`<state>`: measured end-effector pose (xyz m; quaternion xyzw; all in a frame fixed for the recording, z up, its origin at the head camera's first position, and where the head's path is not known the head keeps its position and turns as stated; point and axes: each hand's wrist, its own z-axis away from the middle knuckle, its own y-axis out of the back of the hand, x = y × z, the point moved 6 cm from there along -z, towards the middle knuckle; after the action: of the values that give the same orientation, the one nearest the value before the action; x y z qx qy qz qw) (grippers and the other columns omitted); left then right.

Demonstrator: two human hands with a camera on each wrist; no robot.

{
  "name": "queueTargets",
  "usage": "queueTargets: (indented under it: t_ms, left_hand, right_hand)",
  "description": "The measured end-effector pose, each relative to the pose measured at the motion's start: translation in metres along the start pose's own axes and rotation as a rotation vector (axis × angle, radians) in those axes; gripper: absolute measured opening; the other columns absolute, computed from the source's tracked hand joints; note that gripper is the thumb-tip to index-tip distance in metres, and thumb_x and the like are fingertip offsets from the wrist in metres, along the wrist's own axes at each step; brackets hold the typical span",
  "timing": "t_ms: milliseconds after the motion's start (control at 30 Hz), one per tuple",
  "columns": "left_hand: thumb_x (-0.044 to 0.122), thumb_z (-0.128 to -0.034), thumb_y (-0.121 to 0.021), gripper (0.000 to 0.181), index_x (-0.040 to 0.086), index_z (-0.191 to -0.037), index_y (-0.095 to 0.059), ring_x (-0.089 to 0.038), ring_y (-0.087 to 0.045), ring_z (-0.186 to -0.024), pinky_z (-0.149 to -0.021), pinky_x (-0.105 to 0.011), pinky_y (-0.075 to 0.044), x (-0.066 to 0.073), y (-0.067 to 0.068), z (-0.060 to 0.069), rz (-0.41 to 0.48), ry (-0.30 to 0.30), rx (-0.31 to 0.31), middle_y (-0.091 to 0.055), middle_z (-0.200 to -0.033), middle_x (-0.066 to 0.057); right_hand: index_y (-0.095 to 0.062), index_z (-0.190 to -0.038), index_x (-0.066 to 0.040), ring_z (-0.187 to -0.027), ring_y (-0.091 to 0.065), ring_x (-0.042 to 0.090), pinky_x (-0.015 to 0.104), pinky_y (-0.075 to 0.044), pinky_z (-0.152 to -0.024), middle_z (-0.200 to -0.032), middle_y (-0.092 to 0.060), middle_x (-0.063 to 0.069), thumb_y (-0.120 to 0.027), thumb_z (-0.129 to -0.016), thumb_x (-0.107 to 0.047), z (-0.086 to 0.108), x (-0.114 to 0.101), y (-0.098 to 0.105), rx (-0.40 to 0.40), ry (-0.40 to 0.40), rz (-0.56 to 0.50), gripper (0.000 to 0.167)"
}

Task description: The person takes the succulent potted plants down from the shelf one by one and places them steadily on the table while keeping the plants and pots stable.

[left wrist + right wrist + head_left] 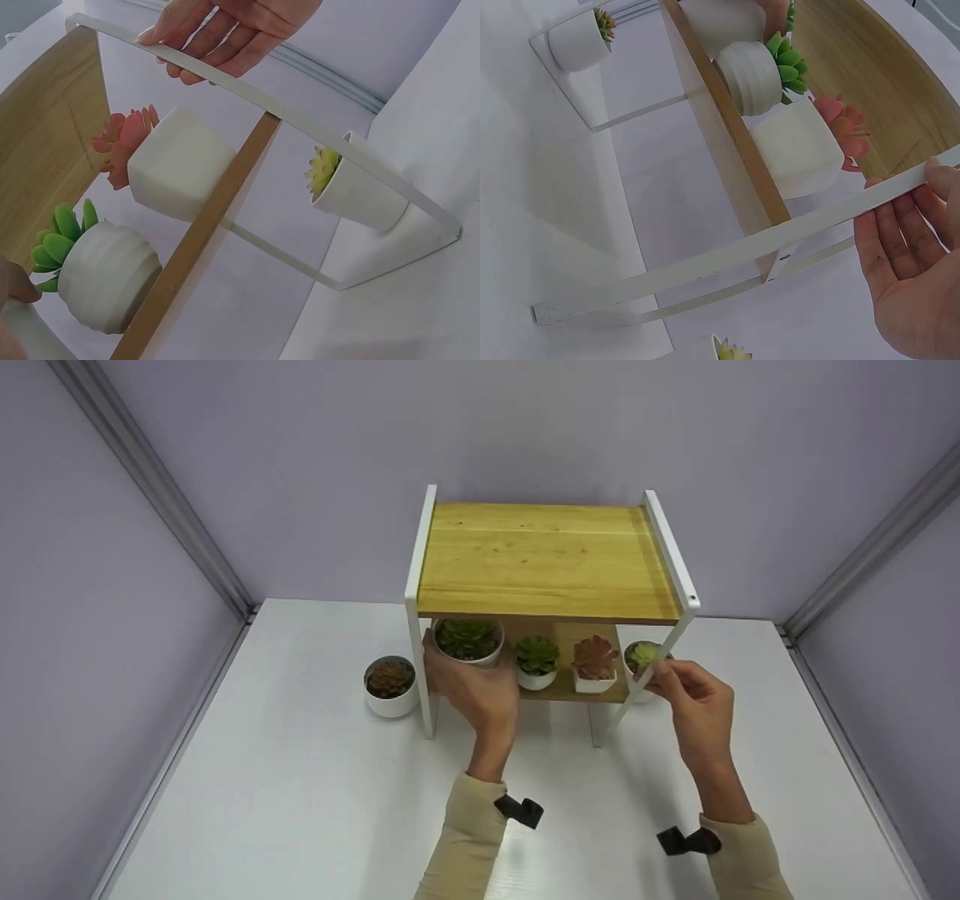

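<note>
The left hand (478, 690) curls its fingers round a white, round-rimmed pot (490, 658) of leafy green succulent (466, 638); the right hand's (703, 703) fingers pinch the white frame (673, 556).

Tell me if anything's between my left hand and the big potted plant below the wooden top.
Nothing visible is: your left hand grips the big potted plant directly. The smaller green plant to its right isn't between them.
</note>
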<state>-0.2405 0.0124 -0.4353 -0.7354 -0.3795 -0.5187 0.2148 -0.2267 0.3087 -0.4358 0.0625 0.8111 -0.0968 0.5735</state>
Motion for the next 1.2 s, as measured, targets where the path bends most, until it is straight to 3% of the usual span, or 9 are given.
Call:
queueTargets:
  t_ms: [600,1200]
  left_hand:
    - [0.024,-0.0815,-0.091,0.1,-0.002,-0.158,-0.031,-0.034,-0.049,-0.142,-0.121,-0.054,-0.039,0.016,0.003,0.001,0.022,-0.102,0.016,-0.047,-0.152,-0.021]
    - [0.017,-0.0801,-0.09,0.099,0.0,-0.157,-0.031,-0.033,-0.047,-0.142,-0.119,-0.055,-0.04,0.04,0.016,0.004,0.109,-0.074,-0.041,-0.045,-0.153,-0.02]
  right_hand:
    - [-0.071,-0.108,0.015,-0.089,-0.078,0.014,0.028,-0.064,-0.086,-0.095,-0.08,0.006,-0.068,-0.102,-0.006,0.0,0.001,0.002,0.009,-0.002,0.015,0.023]
    - [-0.073,-0.108,0.012,-0.093,-0.079,0.021,0.029,-0.064,-0.088,-0.097,-0.079,0.007,-0.069,-0.102,-0.007,0.0,0.002,0.002,0.007,-0.009,0.018,0.021]
